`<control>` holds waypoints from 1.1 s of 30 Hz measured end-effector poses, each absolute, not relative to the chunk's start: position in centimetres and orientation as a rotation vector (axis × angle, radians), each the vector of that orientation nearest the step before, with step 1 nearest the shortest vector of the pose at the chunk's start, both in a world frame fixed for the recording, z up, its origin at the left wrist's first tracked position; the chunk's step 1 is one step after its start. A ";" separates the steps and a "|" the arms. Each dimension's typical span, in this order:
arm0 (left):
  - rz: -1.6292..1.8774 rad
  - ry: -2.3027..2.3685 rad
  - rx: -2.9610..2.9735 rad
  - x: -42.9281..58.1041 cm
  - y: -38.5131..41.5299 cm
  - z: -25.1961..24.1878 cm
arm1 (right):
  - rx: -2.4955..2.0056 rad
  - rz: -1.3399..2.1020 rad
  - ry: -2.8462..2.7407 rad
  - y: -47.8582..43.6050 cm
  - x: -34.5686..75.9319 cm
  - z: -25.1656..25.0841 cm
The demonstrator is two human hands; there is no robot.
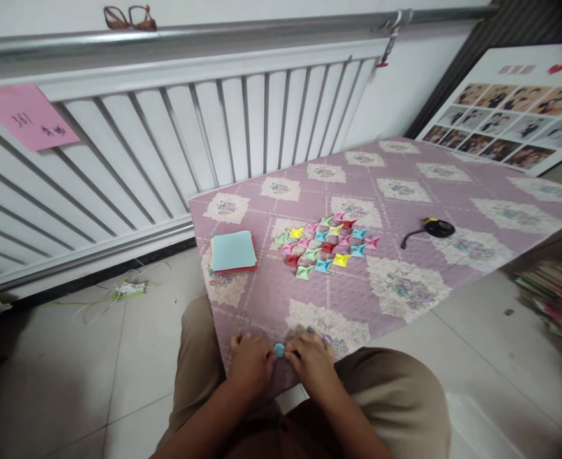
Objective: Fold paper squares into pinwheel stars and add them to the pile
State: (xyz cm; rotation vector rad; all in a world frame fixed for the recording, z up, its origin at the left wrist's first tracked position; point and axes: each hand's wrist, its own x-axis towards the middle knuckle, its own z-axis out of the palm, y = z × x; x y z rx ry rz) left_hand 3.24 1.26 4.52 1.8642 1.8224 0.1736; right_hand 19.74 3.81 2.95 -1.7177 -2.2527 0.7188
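Between my hands, at the near corner of the table, is a small piece of folded blue paper (279, 349). My left hand (253, 358) closes its fingers on the paper's left side. From the other side my right hand (311, 358) grips it with bent fingers. Most of the paper is covered by my fingertips, so its exact shape is hidden. Farther up the cloth lie several small folded paper pieces (329, 247) in rows, in green, pink, red, yellow and blue. A stack of square paper sheets (234, 251), light blue on top with red below, lies left of them.
A patterned purple tablecloth (271, 293) covers the table. A black tape measure with a strap (438, 227) lies to the right. Behind stands a white radiator (204, 127) with a pink note (27, 118); a photo board (515, 111) leans at the far right. A power strip (130, 289) lies on the floor.
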 end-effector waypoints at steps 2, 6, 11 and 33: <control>0.155 1.823 1.866 3.2 1.4 4.7 | -1.721 0.723 -2.262 3.9 19.7 3.0; 0.121 1.821 1.864 3.2 1.5 5.0 | -1.729 0.734 -2.267 4.0 19.7 3.2; 0.038 1.834 1.871 3.4 1.6 5.4 | -1.757 0.696 -2.274 3.9 19.4 3.6; -0.176 1.778 1.908 3.7 3.7 6.2 | -1.839 0.614 -2.299 4.4 18.7 4.1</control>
